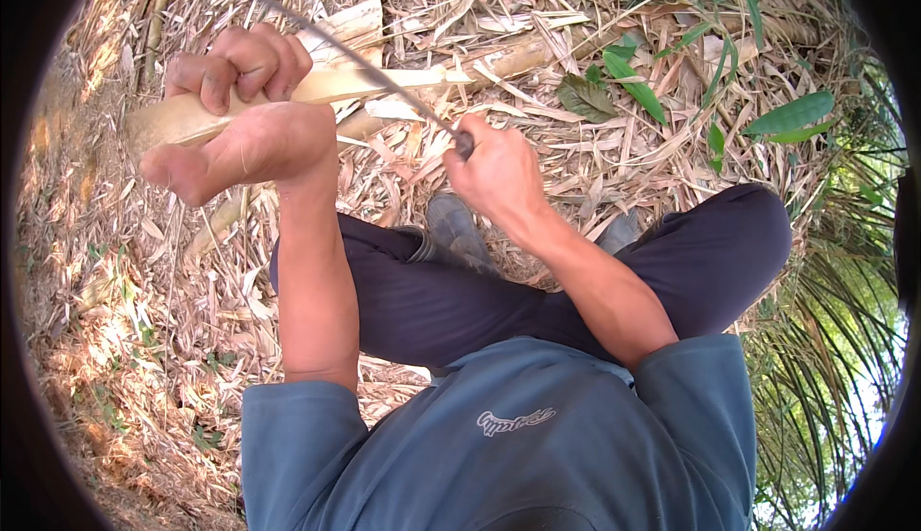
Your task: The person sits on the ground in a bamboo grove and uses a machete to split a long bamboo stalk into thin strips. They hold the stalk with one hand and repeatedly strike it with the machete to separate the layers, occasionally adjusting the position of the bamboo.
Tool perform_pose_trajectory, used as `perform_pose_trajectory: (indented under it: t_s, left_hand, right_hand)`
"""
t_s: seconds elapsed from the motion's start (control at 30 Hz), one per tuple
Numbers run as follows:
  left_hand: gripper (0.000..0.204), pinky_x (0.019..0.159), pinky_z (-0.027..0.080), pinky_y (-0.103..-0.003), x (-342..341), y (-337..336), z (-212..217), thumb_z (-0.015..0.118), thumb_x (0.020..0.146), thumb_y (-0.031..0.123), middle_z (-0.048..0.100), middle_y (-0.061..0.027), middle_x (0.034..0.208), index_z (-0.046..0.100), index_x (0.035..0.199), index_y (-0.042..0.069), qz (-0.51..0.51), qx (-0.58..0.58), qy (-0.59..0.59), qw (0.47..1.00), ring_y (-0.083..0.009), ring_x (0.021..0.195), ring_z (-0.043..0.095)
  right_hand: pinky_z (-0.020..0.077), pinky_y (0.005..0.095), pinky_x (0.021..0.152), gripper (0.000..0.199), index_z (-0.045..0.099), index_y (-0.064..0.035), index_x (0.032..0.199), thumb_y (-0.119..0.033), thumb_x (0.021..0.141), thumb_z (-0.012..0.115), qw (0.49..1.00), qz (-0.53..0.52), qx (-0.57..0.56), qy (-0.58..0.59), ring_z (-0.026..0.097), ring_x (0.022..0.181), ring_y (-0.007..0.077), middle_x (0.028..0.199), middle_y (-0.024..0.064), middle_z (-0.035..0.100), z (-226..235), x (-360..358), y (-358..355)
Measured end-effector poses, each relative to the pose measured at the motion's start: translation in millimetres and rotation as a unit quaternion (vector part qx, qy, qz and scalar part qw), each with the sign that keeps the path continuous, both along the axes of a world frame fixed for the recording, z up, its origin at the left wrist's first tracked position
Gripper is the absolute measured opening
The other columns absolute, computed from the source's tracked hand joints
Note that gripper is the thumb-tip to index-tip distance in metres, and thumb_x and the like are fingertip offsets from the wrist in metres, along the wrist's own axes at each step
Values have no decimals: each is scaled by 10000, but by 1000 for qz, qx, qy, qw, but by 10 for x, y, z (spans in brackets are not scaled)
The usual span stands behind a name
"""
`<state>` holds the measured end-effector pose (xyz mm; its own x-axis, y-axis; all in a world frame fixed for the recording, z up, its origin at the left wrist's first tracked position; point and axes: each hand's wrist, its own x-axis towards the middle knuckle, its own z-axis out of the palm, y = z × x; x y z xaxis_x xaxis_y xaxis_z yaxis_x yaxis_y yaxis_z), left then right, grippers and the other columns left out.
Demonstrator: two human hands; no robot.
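Observation:
My left hand (264, 138) is wrapped around a pale, peeled bamboo shoot (343, 86), its fingers over the far side and the thumb stretched along the near side. The thick end of the shoot points left, and its thin tip tapers off to the right. A knife (331, 40) with a long, narrow, dark blade is gripped by its handle in my right hand (501, 171). The blade slants up and left, passing across the thin part of the shoot in this view; whether it touches the shoot I cannot tell.
Dry bamboo leaves (537, 128) and husks cover the ground around my bent legs (460, 306) and dark boots (459, 229). A fallen stem (523, 56) lies beyond the hands. Green leaves (633, 85) grow at the far right, with denser foliage (825, 358) at the right edge.

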<state>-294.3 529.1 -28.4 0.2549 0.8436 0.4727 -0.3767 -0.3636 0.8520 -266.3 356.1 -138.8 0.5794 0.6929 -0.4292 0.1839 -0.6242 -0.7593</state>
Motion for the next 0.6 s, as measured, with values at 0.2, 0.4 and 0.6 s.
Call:
perform_pose_trajectory:
  t_s: [0.2, 0.4, 0.6]
  left_hand:
    - [788, 381, 150, -266, 153, -98, -44, 286, 820, 920, 216, 8, 508, 226, 702, 143, -11, 31, 54, 998, -94, 430, 180]
    - [816, 389, 161, -255, 87, -17, -2, 267, 731, 997, 213, 19, 516, 223, 681, 184, -16, 6, 19, 1000, -97, 444, 178]
    - [802, 373, 165, -251, 165, -67, 2, 274, 793, 945, 219, 12, 495, 227, 682, 153, 2, 43, 63, 997, -96, 433, 178]
  right_hand:
    - [550, 477, 608, 201, 674, 15, 920, -150, 821, 618, 995, -39, -4, -88, 650, 557, 380, 662, 215, 664, -783, 197, 28]
    - [549, 500, 630, 201, 679, -12, 962, -153, 837, 609, 999, 10, 1, -40, 667, 608, 396, 684, 200, 681, 32, 36, 9]
    - [567, 497, 727, 218, 676, 16, 960, -159, 838, 631, 999, -31, -27, -31, 699, 741, 420, 786, 280, 689, -539, 172, -68]
